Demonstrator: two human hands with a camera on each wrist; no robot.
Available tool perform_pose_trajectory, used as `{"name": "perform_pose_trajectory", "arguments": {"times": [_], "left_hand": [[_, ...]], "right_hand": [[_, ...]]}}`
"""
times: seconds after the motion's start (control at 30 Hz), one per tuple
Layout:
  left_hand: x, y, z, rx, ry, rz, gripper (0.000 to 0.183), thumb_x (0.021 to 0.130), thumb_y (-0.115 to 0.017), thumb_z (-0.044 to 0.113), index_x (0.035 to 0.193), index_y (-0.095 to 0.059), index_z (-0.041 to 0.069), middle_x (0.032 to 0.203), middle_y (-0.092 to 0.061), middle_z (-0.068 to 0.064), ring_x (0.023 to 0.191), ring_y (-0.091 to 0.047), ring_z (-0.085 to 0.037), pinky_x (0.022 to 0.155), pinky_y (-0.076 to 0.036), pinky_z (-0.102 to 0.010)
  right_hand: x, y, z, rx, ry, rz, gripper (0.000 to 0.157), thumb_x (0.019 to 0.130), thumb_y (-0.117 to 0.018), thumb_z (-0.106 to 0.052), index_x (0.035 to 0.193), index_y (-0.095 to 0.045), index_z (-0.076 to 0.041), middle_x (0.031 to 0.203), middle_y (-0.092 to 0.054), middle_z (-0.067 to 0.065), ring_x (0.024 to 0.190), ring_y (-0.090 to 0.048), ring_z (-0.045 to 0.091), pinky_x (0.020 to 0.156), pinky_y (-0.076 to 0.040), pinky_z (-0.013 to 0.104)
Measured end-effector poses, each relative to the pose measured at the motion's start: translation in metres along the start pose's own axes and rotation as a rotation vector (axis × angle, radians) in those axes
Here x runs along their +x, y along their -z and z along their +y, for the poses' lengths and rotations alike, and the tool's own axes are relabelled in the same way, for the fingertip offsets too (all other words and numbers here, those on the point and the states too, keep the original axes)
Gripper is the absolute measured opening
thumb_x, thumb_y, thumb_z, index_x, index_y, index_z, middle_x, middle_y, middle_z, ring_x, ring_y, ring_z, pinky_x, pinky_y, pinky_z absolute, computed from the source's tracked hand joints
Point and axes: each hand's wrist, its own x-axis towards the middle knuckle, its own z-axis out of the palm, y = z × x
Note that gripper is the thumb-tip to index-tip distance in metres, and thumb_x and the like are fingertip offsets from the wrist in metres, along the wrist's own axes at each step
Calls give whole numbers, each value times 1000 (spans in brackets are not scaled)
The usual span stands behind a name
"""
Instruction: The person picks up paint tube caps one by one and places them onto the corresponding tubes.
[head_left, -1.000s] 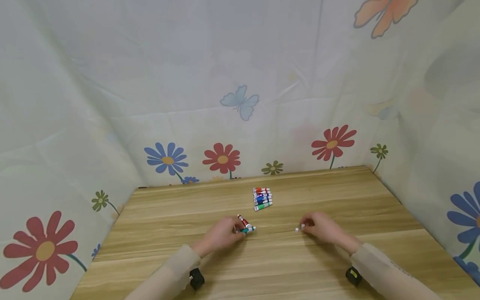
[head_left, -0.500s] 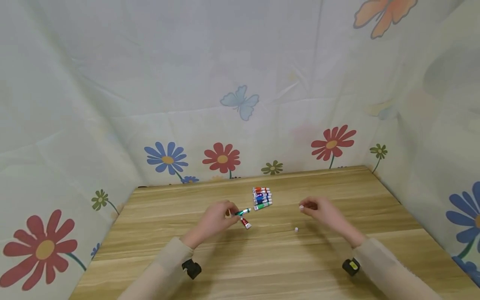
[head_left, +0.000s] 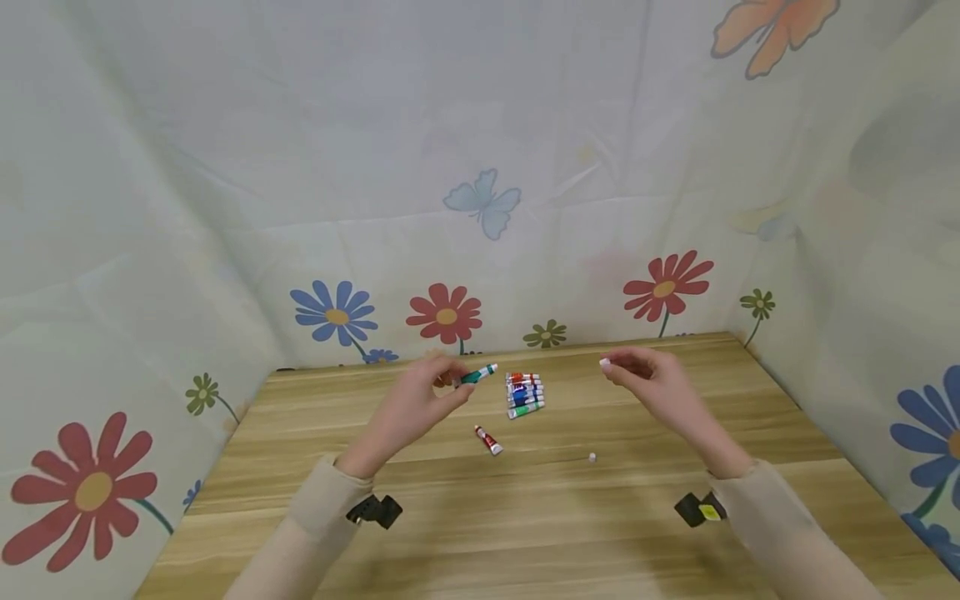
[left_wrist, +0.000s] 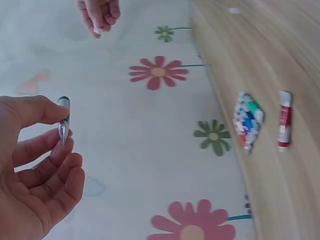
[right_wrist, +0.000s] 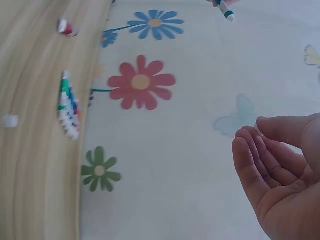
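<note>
My left hand is raised above the table and pinches a green paint tube between thumb and index finger. In the left wrist view the same tube points away from the fingertips, and the other fingers are loosely curled. Opposite it, my right hand is also lifted and pinches a small white cap at its fingertips. In the right wrist view, the thumb and fingers mostly hide that cap. A red paint tube lies on the table below the hands. A second white cap lies to its right.
Several paint tubes, red, purple, blue and green, lie side by side in a row toward the back of the wooden table. A pale cloth backdrop printed with flowers and butterflies rises behind the table and at both sides.
Both hands have risen and moved away from me, the left carrying the green paint tube, the right a white cap lifted off the table. The red tube and other cap stayed behind.
</note>
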Motion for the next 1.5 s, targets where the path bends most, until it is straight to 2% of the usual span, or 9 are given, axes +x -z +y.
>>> {"name": "perform_pose_trajectory", "arguments": {"times": [0.1, 0.27, 0.43, 0.6, 0.77, 0.9, 1.17, 1.4, 1.5], "left_hand": [[1, 7, 9, -29, -32, 36, 14, 88, -78, 11, 101, -72, 7, 90, -64, 1, 84, -61, -23, 77, -56, -40], [-1, 11, 20, -63, -23, 43, 15, 88, -79, 13, 101, -72, 9, 90, -64, 3, 84, -61, -22, 78, -56, -38], [-4, 11, 27, -104, -29, 45, 15, 88, -79, 14, 100, -71, 11, 91, -64, 6, 84, -61, -17, 77, -55, -33], [-6, 8, 32, -126, -36, 57, 16, 89, -78, 14, 103, -70, 13, 94, -65, 8, 83, -60, -10, 77, -56, -33], [-7, 6, 37, -161, -31, 71, 17, 90, -77, 14, 106, -71, 12, 96, -67, 7, 83, -61, -10, 78, -57, -39], [-8, 6, 42, -199, -38, 81, 17, 90, -77, 13, 106, -72, 12, 96, -68, 8, 83, -61, -10, 77, -56, -34], [-11, 3, 51, -236, -62, 71, 15, 90, -77, 13, 105, -72, 15, 94, -69, 10, 82, -62, -9, 76, -55, -32], [-11, 1, 58, -273, -75, 50, 18, 90, -77, 13, 107, -72, 14, 99, -70, 8, 84, -61, -11, 76, -55, -31], [-11, 0, 60, -284, -81, 44, 18, 90, -77, 13, 107, -73, 14, 99, -69, 8, 84, -61, -12, 75, -55, -30]], "right_hand": [[-2, 2, -12, 23, -6, 15, 38, 99, -66, -36, 123, -69, -7, 110, -72, 8, 98, -67, 24, 79, -53, 25], [-9, -1, -28, 75, 6, 28, 40, 97, -68, -36, 125, -68, -6, 110, -72, 7, 98, -67, 25, 79, -54, 24], [-14, -9, -38, 120, 17, 37, 38, 97, -69, -37, 123, -69, -9, 109, -72, 6, 99, -67, 25, 80, -54, 25], [-17, -15, -46, 163, 26, 30, 34, 96, -70, -35, 119, -71, -10, 107, -72, 5, 97, -67, 22, 81, -54, 26], [-18, -21, -53, 236, 65, 10, 29, 97, -69, -29, 116, -70, -7, 108, -72, 9, 98, -68, 23, 83, -55, 26], [-19, -26, -56, 278, 83, 5, 24, 97, -70, -24, 113, -70, -6, 108, -71, 14, 96, -68, 23, 82, -55, 27], [-21, -34, -60, 196, 115, 6, 19, 96, -70, -21, 113, -72, -11, 102, -69, 4, 88, -65, 22, 75, -54, 28], [-21, -35, -59, 91, 291, -33, 24, 96, -71, -17, 119, -74, -15, 108, -70, -4, 88, -65, 16, 74, -55, 29], [-21, -36, -59, 50, 341, -59, 25, 96, -71, -19, 121, -74, -17, 107, -70, -4, 83, -63, 13, 66, -53, 28]]}}
